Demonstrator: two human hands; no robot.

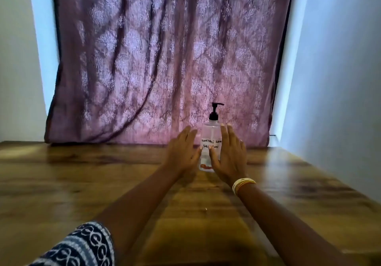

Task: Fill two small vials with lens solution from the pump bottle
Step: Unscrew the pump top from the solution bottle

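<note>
A wooden table (pixel 82 183) with a glossy, streaked grain fills the lower view, and behind it a mauve patterned curtain (pixel 160 59) hangs down to the tabletop, flanked by pale walls (pixel 340 80) on either side. Light comes through the cloth, so everything in front of it reads dim.

The bottle (pixel 210 142) stands upright on the table just in front of the curtain's hem. It is clear, with a black pump (pixel 215 111) whose spout points right, and a handwritten label reading roughly "contact lens solution". Something reddish sits at the base of the bottle, too blurred to name. No vials can be seen anywhere on the table.

The left hand (pixel 182 152) is just left of the bottle, fingers straight and spread, holding nothing. The right hand (pixel 228 154) is just right of the bottle, also flat and open, with its thumb across the front of the label; whether either palm actually touches the plastic is hard to judge in this light. Pale bangles (pixel 243 185) circle the right wrist, and a dark patterned sleeve (pixel 82 247) shows nearest the camera, well short of the bottle.

The step looks like taking hold of the bottle to bring it closer. To do it well, close both palms evenly on the body below the shoulder, keep clear of the pump so nothing squirts, and lift or slide it upright, since a tall narrow bottle will tip easily on a slick surface.
</note>
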